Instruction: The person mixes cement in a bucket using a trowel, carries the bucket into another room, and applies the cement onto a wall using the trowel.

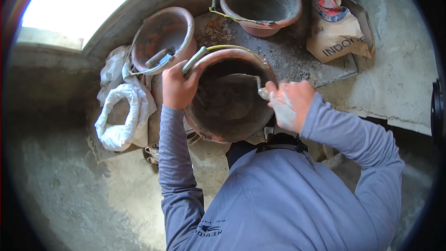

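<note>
A reddish, mortar-stained bucket stands in front of me with dark grey mortar inside. My left hand is closed on its left rim, right beside the pale grip of its wire handle. Over the bucket's right side, my right hand, smeared with grey on its back, is wrapped round the handle of a trowel. The trowel's neck bends down into the bucket, and its blade is hard to make out against the dark mix.
Behind on the left, a second bucket holds a tool with a worn handle. A third bucket stands farther back on a dusty board. A torn paper bag leans at the right, and white sacks sit at the left.
</note>
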Action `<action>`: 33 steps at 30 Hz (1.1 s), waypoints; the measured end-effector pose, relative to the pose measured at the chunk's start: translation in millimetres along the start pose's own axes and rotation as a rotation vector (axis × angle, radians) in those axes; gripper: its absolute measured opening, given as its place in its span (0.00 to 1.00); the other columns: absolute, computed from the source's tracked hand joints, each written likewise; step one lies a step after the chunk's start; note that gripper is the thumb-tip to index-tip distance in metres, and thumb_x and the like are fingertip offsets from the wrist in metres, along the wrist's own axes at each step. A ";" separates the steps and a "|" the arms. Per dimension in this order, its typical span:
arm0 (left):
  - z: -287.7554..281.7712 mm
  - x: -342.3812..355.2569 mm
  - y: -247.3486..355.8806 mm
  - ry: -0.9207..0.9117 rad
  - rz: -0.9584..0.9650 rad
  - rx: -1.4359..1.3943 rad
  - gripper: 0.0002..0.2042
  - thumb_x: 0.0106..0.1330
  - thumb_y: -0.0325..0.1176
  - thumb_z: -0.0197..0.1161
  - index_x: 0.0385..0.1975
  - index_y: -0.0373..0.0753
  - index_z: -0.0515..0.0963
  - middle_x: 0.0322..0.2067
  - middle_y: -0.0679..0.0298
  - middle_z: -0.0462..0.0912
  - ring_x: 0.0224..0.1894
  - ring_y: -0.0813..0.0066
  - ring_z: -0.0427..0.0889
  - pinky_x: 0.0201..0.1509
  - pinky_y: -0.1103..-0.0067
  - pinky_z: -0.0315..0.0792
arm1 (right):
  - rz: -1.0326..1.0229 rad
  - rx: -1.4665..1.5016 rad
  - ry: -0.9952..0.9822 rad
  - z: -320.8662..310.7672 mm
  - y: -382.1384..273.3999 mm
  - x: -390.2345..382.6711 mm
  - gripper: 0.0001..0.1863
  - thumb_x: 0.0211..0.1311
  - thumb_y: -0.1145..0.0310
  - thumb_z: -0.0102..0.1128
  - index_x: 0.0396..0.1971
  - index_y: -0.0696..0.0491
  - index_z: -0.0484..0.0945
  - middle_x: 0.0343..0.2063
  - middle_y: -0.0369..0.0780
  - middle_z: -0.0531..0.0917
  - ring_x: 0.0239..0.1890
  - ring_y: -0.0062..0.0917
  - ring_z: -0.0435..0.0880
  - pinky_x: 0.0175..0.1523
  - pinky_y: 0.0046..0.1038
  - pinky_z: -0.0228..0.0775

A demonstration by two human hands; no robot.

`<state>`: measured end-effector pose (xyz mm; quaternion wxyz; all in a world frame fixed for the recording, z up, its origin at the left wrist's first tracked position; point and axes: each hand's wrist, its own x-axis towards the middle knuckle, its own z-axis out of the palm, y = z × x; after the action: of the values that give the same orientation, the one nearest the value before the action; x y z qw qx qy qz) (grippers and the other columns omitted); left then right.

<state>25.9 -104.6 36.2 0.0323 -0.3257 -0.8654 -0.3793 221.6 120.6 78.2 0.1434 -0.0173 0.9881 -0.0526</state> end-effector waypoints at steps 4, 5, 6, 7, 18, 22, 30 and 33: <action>11.3 23.9 4.4 -0.056 0.072 0.072 0.18 0.64 0.42 0.70 0.23 0.30 0.81 0.15 0.48 0.76 0.18 0.51 0.78 0.27 0.64 0.70 | 0.128 0.066 0.116 37.4 8.6 1.3 0.22 0.59 0.72 0.62 0.51 0.64 0.70 0.33 0.52 0.83 0.29 0.41 0.88 0.35 0.39 0.81; 13.0 28.4 4.7 -0.086 0.081 0.113 0.19 0.64 0.44 0.70 0.23 0.30 0.81 0.16 0.48 0.76 0.19 0.49 0.78 0.28 0.63 0.70 | 0.128 0.072 0.119 43.5 9.9 8.2 0.22 0.59 0.72 0.62 0.51 0.64 0.70 0.33 0.52 0.83 0.29 0.41 0.88 0.35 0.39 0.81; 11.8 31.5 3.7 -0.132 0.032 0.118 0.20 0.65 0.46 0.69 0.24 0.30 0.82 0.17 0.46 0.78 0.20 0.47 0.79 0.29 0.63 0.71 | 0.151 0.473 -0.062 48.5 11.6 17.9 0.23 0.58 0.73 0.63 0.52 0.66 0.69 0.33 0.52 0.82 0.28 0.38 0.88 0.33 0.37 0.81; 12.9 35.7 2.3 -0.143 0.047 0.112 0.20 0.65 0.46 0.69 0.24 0.30 0.82 0.17 0.46 0.78 0.20 0.47 0.79 0.29 0.63 0.71 | 0.183 0.871 -0.241 53.5 12.3 21.4 0.25 0.58 0.74 0.64 0.53 0.68 0.67 0.32 0.51 0.82 0.27 0.35 0.88 0.31 0.35 0.82; 25.7 52.0 12.5 -0.198 0.181 0.035 0.21 0.66 0.47 0.70 0.29 0.29 0.85 0.15 0.48 0.76 0.16 0.57 0.77 0.28 0.67 0.71 | 0.322 0.342 0.101 61.9 -65.3 13.7 0.25 0.54 0.66 0.66 0.50 0.64 0.73 0.31 0.54 0.85 0.34 0.42 0.89 0.37 0.43 0.81; 28.5 58.9 9.2 -0.210 0.249 0.008 0.22 0.65 0.47 0.70 0.26 0.28 0.83 0.15 0.47 0.75 0.16 0.54 0.76 0.27 0.66 0.71 | 0.232 0.027 0.044 70.0 -114.3 21.3 0.25 0.57 0.70 0.59 0.52 0.70 0.73 0.28 0.51 0.85 0.35 0.42 0.89 0.32 0.38 0.81; 25.3 69.0 3.1 -0.256 0.218 -0.016 0.22 0.63 0.50 0.70 0.26 0.32 0.84 0.20 0.44 0.80 0.25 0.43 0.82 0.33 0.61 0.75 | 0.063 -0.206 -0.141 72.2 -122.1 6.4 0.27 0.60 0.71 0.55 0.57 0.72 0.70 0.31 0.56 0.84 0.32 0.42 0.88 0.29 0.39 0.80; 25.8 72.8 -6.5 -0.230 0.242 -0.018 0.24 0.63 0.51 0.69 0.25 0.30 0.84 0.18 0.44 0.79 0.23 0.45 0.82 0.32 0.61 0.74 | 0.052 -0.138 -0.215 50.5 -89.8 -10.4 0.22 0.66 0.71 0.51 0.56 0.68 0.70 0.29 0.56 0.83 0.28 0.45 0.87 0.27 0.41 0.80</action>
<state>-30.2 -51.1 35.9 -0.0245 -0.4689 -0.8145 -0.3408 247.7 26.8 42.8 0.2483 -0.0068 0.9684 0.0214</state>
